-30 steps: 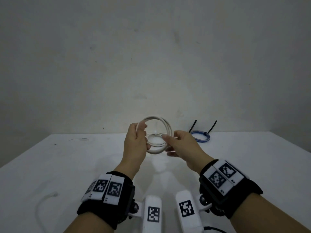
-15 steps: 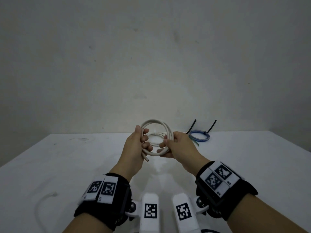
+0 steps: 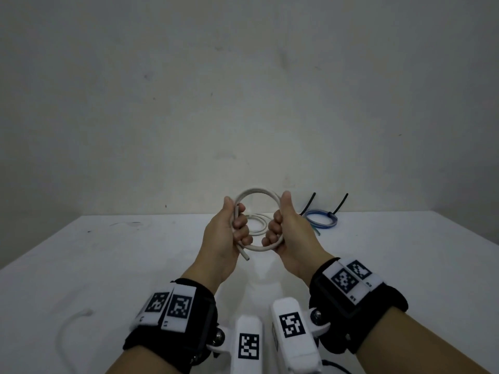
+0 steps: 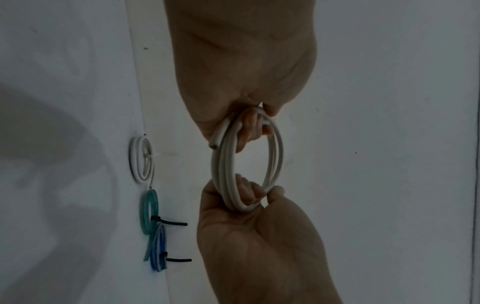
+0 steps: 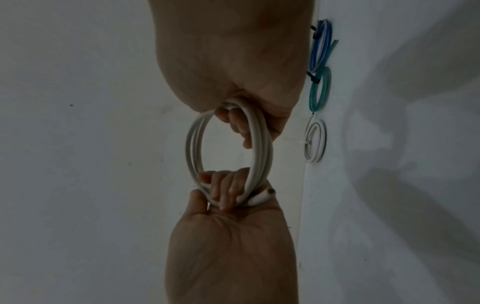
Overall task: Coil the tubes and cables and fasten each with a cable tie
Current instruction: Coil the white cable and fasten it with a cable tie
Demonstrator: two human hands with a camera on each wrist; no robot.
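Both hands hold the white coil [image 3: 256, 195] upright above the table [image 3: 108, 265] — left hand [image 3: 224, 236] curled round its left side, right hand [image 3: 290, 236] round its right; fingers hide those stretches. Behind, a tied white coil [image 3: 258, 225] lies partly hidden — green one only in wrist views

A white cable [image 3: 258, 195] is wound into a round coil of several loops, held upright above the bench, one cut end [image 3: 245, 257] poking out at its lower left. On the bench behind lie a tied white coil [image 4: 141, 159], a teal tube coil [image 4: 149, 211] and a blue coil [image 4: 158, 251], each fastened with a cable tie [image 4: 174, 223]
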